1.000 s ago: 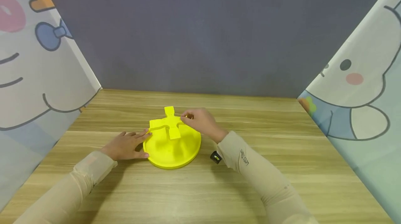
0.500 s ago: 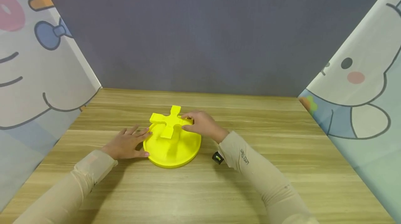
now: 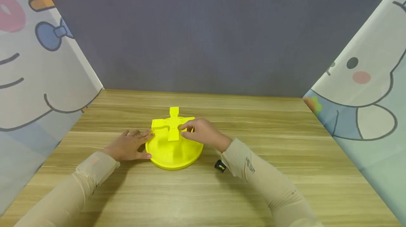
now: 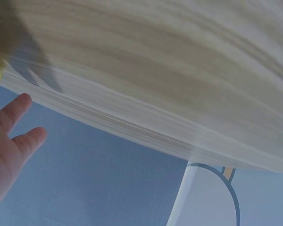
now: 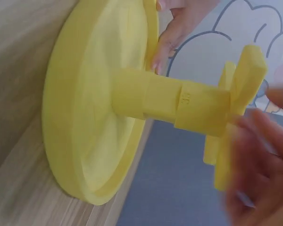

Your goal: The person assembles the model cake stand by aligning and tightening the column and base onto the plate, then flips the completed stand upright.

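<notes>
A yellow disc-shaped base [image 3: 172, 158] with a raised rim lies flat on the wooden table. From its middle rises a thick stepped stem [image 5: 165, 99] with small raised characters, topped by a yellow cross-shaped handle [image 3: 173, 125]. My right hand [image 3: 201, 132] has its thumb and fingers curled at the handle's right arm, covering part of it; in the right wrist view those fingers are blurred. Spread out beside the base, my left hand [image 3: 127, 146] touches the left rim with its fingertips and thumb. Only some of its fingers [image 4: 23, 143] show in the left wrist view.
A small black device [image 3: 220, 166] sits under the right cuff. Wood-grain tabletop [image 3: 269, 132] surrounds the base. A dark grey panel [image 3: 203, 36] stands at the back, with cartoon-printed panels [image 3: 60, 86] on both sides.
The cross-shaped handle has turned on its stem and its arms point differently from half a second ago. My right hand has shifted slightly nearer to me. The left hand stays put.
</notes>
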`<state>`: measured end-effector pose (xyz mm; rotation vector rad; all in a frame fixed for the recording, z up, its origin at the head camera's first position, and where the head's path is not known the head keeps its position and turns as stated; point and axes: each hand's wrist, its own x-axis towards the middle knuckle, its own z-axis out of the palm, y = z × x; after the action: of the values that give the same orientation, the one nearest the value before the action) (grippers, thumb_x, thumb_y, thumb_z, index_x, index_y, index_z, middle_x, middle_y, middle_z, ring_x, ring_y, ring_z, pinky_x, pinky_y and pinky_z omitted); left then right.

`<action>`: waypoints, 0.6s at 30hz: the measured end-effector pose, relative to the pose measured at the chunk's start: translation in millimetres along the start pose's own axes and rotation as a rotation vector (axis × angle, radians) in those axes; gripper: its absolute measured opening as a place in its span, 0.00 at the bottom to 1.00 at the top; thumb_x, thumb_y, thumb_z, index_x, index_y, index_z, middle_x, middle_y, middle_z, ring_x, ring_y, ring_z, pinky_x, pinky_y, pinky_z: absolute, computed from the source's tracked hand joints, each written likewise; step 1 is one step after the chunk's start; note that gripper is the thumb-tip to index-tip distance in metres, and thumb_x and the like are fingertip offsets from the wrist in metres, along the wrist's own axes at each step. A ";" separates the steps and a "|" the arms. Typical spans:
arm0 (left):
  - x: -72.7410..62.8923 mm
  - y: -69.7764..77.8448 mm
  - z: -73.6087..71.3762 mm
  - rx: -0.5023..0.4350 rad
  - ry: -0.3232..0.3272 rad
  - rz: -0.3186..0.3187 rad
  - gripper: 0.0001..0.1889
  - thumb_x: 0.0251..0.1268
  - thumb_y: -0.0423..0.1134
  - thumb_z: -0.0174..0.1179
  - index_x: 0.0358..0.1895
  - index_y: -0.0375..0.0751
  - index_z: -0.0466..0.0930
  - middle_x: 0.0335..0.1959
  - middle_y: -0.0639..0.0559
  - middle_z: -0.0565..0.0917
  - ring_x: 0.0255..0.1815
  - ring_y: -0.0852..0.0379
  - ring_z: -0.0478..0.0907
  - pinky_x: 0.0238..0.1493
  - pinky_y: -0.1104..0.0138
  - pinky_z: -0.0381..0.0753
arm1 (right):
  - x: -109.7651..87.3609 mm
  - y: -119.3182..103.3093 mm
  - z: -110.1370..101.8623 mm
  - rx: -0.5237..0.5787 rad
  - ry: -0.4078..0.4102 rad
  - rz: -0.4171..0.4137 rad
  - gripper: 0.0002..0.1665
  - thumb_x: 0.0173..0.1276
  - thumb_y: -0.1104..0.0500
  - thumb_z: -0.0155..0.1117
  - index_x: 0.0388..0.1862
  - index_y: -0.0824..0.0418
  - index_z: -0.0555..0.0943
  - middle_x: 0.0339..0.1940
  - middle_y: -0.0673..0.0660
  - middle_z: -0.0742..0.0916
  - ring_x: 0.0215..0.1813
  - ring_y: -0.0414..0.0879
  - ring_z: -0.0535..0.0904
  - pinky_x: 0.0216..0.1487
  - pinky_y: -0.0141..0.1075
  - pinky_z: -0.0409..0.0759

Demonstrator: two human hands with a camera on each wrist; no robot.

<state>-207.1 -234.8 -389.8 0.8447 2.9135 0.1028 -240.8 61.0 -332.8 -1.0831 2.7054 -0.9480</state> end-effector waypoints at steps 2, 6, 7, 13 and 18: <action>0.7 0.3 0.0 -0.002 -0.008 0.000 0.45 0.59 0.68 0.54 0.71 0.37 0.62 0.71 0.38 0.63 0.63 0.28 0.64 0.58 0.31 0.58 | -1.4 0.6 0.5 -0.012 0.130 -0.012 0.11 0.65 0.58 0.65 0.43 0.62 0.86 0.28 0.50 0.84 0.25 0.41 0.72 0.26 0.29 0.71; 1.6 0.0 -1.0 0.005 -0.004 0.001 0.45 0.59 0.68 0.55 0.71 0.37 0.63 0.71 0.38 0.63 0.62 0.29 0.66 0.57 0.31 0.59 | 0.5 4.9 0.6 -0.054 0.261 -0.003 0.20 0.61 0.57 0.71 0.51 0.64 0.82 0.44 0.58 0.84 0.42 0.50 0.78 0.41 0.39 0.78; 1.6 -0.1 -1.4 0.010 -0.002 0.005 0.45 0.59 0.68 0.55 0.70 0.36 0.63 0.70 0.37 0.64 0.62 0.29 0.67 0.57 0.31 0.59 | 1.6 6.7 1.2 -0.058 0.247 0.009 0.23 0.61 0.57 0.71 0.54 0.64 0.81 0.49 0.59 0.83 0.48 0.52 0.77 0.47 0.42 0.78; 1.5 -0.7 -0.4 -0.006 -0.018 0.002 0.46 0.60 0.68 0.53 0.71 0.36 0.62 0.71 0.37 0.62 0.62 0.29 0.66 0.57 0.31 0.58 | 1.0 14.0 10.7 -0.002 0.180 0.082 0.20 0.63 0.58 0.68 0.53 0.63 0.82 0.53 0.58 0.83 0.55 0.53 0.76 0.55 0.45 0.76; 2.1 -1.7 0.6 -0.005 -0.018 -0.005 0.46 0.59 0.69 0.53 0.71 0.36 0.62 0.71 0.37 0.63 0.62 0.29 0.66 0.58 0.31 0.58 | -4.9 10.5 17.8 0.001 0.225 0.052 0.18 0.61 0.56 0.71 0.48 0.63 0.83 0.45 0.56 0.85 0.42 0.48 0.78 0.44 0.36 0.78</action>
<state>-209.7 -235.1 -390.7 0.8329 2.8976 0.1010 -238.3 60.8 -353.9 -0.9541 2.8916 -1.1258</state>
